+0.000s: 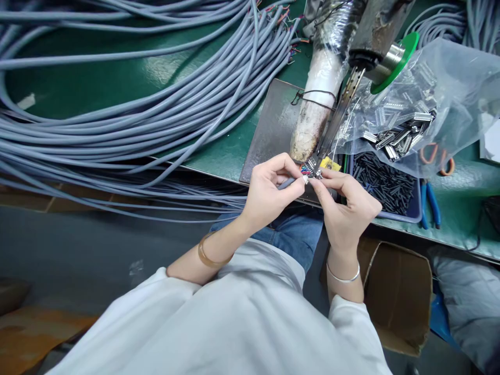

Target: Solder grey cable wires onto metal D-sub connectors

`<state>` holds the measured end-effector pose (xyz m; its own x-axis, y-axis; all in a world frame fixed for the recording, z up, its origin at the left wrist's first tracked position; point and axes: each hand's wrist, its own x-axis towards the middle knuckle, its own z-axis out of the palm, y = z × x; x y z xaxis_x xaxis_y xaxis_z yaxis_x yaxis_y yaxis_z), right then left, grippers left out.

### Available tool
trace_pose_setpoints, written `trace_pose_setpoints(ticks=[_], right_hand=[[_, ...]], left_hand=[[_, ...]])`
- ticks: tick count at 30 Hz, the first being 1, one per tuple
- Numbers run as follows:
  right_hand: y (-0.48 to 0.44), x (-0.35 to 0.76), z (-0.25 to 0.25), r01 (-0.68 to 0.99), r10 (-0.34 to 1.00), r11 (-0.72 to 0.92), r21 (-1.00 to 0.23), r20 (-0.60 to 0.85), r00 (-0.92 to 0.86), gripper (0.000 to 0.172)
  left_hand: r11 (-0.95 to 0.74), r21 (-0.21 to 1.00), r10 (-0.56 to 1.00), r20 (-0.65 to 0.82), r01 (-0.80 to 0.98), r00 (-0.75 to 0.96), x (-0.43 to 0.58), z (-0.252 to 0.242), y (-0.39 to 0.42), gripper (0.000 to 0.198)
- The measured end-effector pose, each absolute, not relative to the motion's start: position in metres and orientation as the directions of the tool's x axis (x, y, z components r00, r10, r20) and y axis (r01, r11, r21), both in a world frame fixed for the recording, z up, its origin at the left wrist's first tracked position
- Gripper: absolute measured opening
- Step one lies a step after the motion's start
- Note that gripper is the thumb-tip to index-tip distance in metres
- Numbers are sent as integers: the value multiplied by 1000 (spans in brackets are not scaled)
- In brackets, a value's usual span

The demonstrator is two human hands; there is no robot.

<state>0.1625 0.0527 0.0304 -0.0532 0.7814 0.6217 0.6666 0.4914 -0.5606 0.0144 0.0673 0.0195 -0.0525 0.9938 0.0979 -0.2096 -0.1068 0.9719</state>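
My left hand [269, 187] is closed in a pinch on a grey cable [286, 183] close to its stripped end. Red, blue and other thin coloured wires [305, 169] fan out from that end towards a small metal connector [312, 164]. On the connector's other side, the fingertips of my right hand [346, 200] are pinched against its near edge; my fingers partly cover it. Just above, a soldering iron [339, 117] with a perforated metal barrel points down, its tip right at the connector. Whether the tip touches it I cannot tell.
Bundled grey cables [156, 125] cover the table's left. A wrapped duct [318, 99] comes down over a dark plate [261, 135]. Rightward are a solder spool [398, 62], a bag of connectors [461, 99], a bin of black sleeves [385, 182], pliers [429, 205] and scissors [437, 159].
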Motion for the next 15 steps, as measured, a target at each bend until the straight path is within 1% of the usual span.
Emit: trace_pose_setpoints(ticks=[3,6,11,13,15], right_hand=[[51,164,29,667,782,502,-551,618,-78,10],[48,166,26,666,783,513,-542,613,-106,12],[46,167,24,676,763,536,-506,633,-131,13],[45,167,25,672,776,521,-527,621,-114,12],[42,168,27,653,815,477,-588,575,-77,9]], left_hand=[[-43,964,999,46,-263,3,12,18,67,18],[10,961,999,-1,-275,34,11,16,66,19],[15,969,1000,-9,-245,26,11,15,64,18],[15,973,1000,-9,-229,28,11,14,63,17],[24,975,999,-17,-221,34,11,13,62,17]])
